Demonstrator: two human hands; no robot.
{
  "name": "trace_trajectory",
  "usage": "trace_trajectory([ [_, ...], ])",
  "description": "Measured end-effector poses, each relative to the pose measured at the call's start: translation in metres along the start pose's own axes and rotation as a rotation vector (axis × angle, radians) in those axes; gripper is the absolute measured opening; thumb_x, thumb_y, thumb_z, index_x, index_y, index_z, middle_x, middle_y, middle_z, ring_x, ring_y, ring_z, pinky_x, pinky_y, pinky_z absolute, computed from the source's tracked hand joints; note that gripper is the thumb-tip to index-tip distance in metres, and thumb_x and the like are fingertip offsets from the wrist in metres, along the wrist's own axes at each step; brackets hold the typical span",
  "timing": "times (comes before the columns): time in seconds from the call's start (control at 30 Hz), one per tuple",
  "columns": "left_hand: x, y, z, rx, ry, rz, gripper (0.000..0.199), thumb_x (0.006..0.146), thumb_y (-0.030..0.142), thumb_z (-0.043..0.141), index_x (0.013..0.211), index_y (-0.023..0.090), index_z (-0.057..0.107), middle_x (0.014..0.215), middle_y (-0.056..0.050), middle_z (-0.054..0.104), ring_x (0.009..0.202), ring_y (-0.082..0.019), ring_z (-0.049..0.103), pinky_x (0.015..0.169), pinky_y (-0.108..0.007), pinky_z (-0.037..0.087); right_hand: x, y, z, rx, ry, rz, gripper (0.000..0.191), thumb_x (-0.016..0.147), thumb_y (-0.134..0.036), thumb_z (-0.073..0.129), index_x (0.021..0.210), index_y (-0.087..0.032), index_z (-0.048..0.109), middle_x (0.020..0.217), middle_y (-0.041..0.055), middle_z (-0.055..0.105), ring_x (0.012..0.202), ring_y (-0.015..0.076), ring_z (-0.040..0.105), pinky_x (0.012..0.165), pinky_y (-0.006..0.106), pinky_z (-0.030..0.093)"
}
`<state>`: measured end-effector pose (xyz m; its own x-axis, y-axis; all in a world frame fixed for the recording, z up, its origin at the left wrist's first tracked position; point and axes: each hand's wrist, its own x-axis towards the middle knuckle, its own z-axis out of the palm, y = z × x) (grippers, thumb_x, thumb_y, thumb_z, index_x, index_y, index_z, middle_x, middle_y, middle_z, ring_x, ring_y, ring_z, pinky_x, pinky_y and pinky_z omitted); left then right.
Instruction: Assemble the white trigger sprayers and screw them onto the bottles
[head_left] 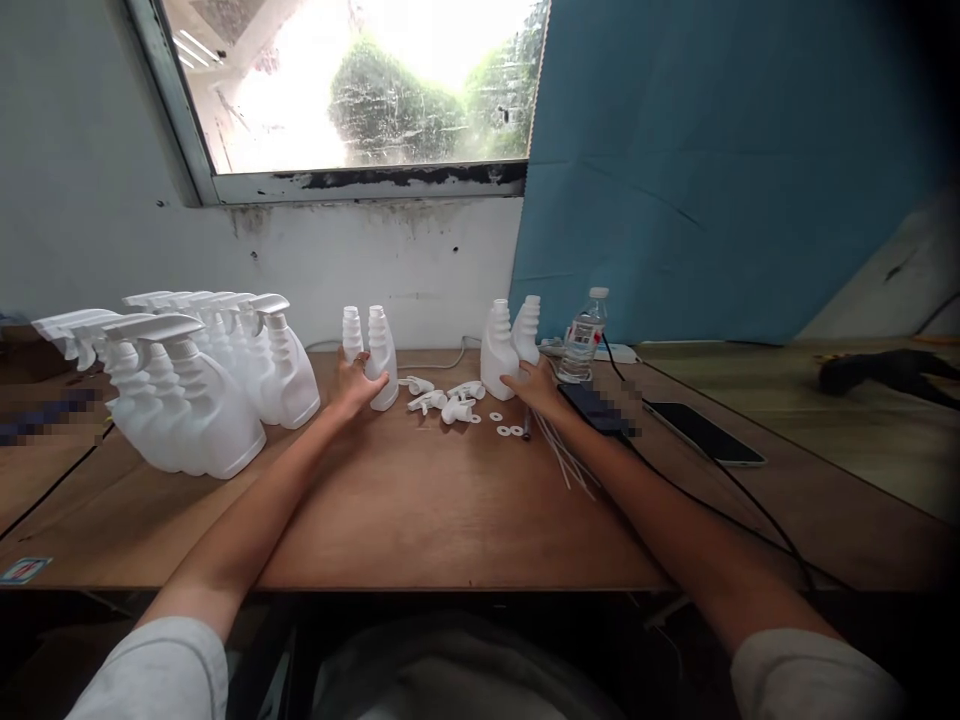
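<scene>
White plastic, ribbed at the neck: two bare-topped pairs in hand

Left hand curled round a first pair of bottles, thumb laid across the smooth, rounded body of one. Right hand gripping a second pair of bottles low down, one of them leaning; far fingers hidden behind the plastic on both sides. Both pairs stand toward the back of the desk, a brown wood-look sheet with a dull sheen.

Between the hands, a loose cluster of white spray heads, angular and beaked. Nearer the right hand, flat ring-shaped washers and a fan of thin, pale tubes running out beneath the forearm. Beyond, a clear water bottle (wrinkled-looking, label partly visible).

Well to the left, finished-looking spray bottles in tight rows, milky, heads fitted. Blue cloth hangs flat beside the window.
</scene>
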<state>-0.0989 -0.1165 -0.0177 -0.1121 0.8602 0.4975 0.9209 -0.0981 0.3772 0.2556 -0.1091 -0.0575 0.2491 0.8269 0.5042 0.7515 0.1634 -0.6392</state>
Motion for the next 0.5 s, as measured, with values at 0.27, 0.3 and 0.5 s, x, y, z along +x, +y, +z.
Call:
trace_trajectory([
  [0.27, -0.013, 0.006, 0.007, -0.078, 0.048, 0.014, 0.054, 0.079, 0.062, 0.06, 0.119, 0.027, 0.056, 0.155, -0.008, 0.02, 0.13, -0.034, 0.045, 0.096, -0.042, 0.05, -0.013, -0.022, 0.006, -0.008, -0.092, -0.003, 0.046, 0.076, -0.04, 0.068, 0.115, -0.017, 0.066, 0.137, 0.013, 0.043, 0.127, 0.0282, 0.046, 0.108, 0.034, 0.036],
  [0.3, -0.015, 0.006, 0.007, -0.085, 0.05, 0.018, 0.054, 0.079, 0.062, 0.059, 0.121, 0.027, 0.056, 0.157, -0.008, 0.017, 0.132, -0.035, 0.043, 0.096, -0.043, 0.049, -0.014, -0.023, 0.006, -0.007, -0.094, 0.002, 0.047, 0.076, -0.04, 0.068, 0.116, -0.016, 0.065, 0.139, 0.0132, 0.041, 0.128, 0.0285, 0.045, 0.109, 0.034, 0.036],
  [0.5, -0.026, 0.001, 0.006, -0.137, 0.061, 0.057, 0.063, 0.082, 0.064, 0.055, 0.135, 0.03, 0.046, 0.162, -0.009, 0.002, 0.141, -0.038, 0.031, 0.1, -0.047, 0.045, -0.015, -0.022, 0.001, -0.002, -0.113, 0.003, 0.051, 0.075, -0.044, 0.071, 0.119, -0.018, 0.064, 0.142, 0.012, 0.041, 0.135, 0.0288, 0.039, 0.113, 0.036, 0.031],
])
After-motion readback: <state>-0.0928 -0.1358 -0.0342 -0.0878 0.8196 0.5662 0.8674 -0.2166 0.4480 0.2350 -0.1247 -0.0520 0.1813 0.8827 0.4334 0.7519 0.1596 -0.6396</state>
